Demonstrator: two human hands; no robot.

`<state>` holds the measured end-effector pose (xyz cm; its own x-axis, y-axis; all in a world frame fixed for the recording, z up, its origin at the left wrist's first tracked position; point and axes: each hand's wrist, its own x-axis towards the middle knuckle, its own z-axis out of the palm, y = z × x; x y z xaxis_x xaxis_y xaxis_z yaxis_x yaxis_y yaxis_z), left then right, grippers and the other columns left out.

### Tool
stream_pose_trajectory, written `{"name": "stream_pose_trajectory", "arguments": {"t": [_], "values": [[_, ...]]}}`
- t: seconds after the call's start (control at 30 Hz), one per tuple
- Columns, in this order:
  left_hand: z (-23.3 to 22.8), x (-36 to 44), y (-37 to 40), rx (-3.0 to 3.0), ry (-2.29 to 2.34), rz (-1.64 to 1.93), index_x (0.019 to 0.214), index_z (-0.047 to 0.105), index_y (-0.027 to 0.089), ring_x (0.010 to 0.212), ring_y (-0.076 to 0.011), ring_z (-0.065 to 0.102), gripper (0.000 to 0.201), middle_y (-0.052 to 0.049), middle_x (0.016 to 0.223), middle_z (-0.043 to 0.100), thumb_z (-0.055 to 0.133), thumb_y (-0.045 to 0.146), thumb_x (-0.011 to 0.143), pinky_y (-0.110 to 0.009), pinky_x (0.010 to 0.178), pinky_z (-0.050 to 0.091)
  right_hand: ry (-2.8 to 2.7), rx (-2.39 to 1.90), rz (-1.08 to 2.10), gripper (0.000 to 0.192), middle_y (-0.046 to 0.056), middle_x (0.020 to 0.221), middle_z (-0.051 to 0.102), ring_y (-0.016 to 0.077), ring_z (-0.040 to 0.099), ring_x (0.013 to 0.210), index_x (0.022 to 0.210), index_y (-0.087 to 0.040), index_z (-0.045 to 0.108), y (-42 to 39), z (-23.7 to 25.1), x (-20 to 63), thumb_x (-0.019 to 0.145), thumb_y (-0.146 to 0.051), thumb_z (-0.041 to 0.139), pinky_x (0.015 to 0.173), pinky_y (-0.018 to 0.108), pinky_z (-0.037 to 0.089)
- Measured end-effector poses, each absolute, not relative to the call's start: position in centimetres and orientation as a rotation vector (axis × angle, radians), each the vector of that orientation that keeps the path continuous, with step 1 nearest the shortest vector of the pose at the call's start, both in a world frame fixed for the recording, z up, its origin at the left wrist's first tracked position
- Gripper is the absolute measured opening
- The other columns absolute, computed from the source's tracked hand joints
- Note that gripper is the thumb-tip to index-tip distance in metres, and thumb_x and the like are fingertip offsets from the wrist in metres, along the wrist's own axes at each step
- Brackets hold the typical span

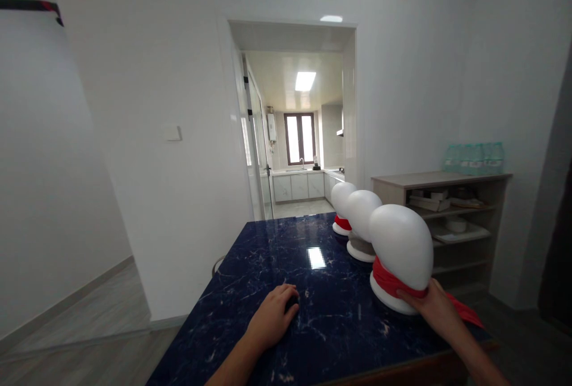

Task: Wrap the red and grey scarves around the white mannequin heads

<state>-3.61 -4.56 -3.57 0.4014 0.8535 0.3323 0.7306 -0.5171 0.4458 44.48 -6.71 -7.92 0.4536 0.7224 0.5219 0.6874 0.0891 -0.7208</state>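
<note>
Red cloth: scarf (393,283) wrapping the neck of the nearest white mannequin head (402,249), near the table's right front corner; loose end trailing toward the table edge, partly hidden behind the right hand.
Right hand (435,308): pressing against the scarf at the head's base, fingers together and curling onto the cloth; fingertips hidden against the base, so not clear whether pinching or only touching.
Left hand (272,317): lying palm down on the dark blue marble table (286,243), fingers loosely curled together, covering something small and dark at the fingertips; too hidden to identify.
Forearms: both cut off by the lower frame edge.
Middle head (363,214): standing just behind the nearest one, neck and base partly blocked by it; no telling whether wearing cloth.
Far head (342,198): mostly covered by the middle one, a red band (342,223) showing at its neck.
Shelf unit (451,219): standing against the right wall behind the heads, holding dishes and papers too small to make out; pack of water bottles (473,158) sitting on top.
Doorway (297,130): opening onto a bright kitchen.
Table front: cut off by the frame.
</note>
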Motion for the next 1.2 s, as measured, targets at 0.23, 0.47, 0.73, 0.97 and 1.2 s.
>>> {"name": "stream_pose_trajectory", "arguments": {"t": [0.23, 0.47, 0.73, 0.97, 1.2], "values": [[-3.5, -3.5, -4.7, 2.422, 1.399, 0.798, 0.117, 0.07, 0.033, 0.133, -0.0252, 0.061, 0.021, -0.001, 0.143, 0.067, 0.06, 0.033, 0.098, -0.044, 0.119, 0.044, -1.262, -1.511, 0.287, 0.07, 0.015, 0.118, 0.078, 0.0425, 0.071, 0.115, 0.117, -0.023, 0.071, -7.4, -6.7, 45.5, 0.055, -0.054, 0.085, 0.098, 0.048, 0.056], [-3.5, -3.4, -5.0, 2.408, 1.384, 0.824, 0.114, 0.069, 0.033, 0.129, -0.025, 0.062, 0.02, -0.001, 0.139, 0.068, 0.061, 0.031, 0.096, -0.042, 0.117, 0.045, -1.101, -1.358, 0.671, 0.051, 0.015, 0.099, 0.082, 0.042, 0.077, 0.093, 0.094, -0.028, 0.077, -8.6, -5.3, 47.3, 0.048, -0.045, 0.087, 0.079, 0.048, 0.064], [-3.4, -3.4, -5.1, 2.404, 1.374, 0.821, 0.114, 0.069, 0.031, 0.132, -0.0257, 0.06, 0.021, -0.003, 0.14, 0.068, 0.06, 0.03, 0.095, -0.043, 0.121, 0.043, -1.174, -1.27, 0.643, 0.035, 0.011, 0.102, 0.082, 0.038, 0.076, 0.095, 0.091, -0.028, 0.079, -7.6, -6.0, 44.2, 0.058, -0.04, 0.082, 0.085, 0.046, 0.061], [-4.0, -3.8, -4.7, 2.363, 1.418, 0.833, 0.127, 0.064, 0.031, 0.129, -0.0248, 0.062, 0.032, -0.004, 0.136, 0.068, 0.061, 0.035, 0.095, -0.041, 0.118, 0.044, -1.264, -1.287, 0.426, 0.032, 0.007, 0.097, 0.08, 0.0309, 0.073, 0.09, 0.099, -0.021, 0.074, -3.9, -2.9, 29.5, 0.077, -0.043, 0.065, 0.08, 0.038, 0.054], [-4.8, -4.4, -3.1, 2.269, 1.643, 0.955, 0.149, 0.049, 0.022, 0.143, -0.0298, 0.053, 0.064, -0.013, 0.152, 0.059, 0.066, 0.042, 0.09, -0.044, 0.125, 0.037, -1.322, -1.118, 0.452, 0.019, 0.006, 0.09, 0.075, 0.0275, 0.068, 0.086, 0.089, -0.022, 0.066, 2.8, -1.9, 18.8, 0.077, -0.032, 0.057, 0.078, 0.035, 0.049]]}}
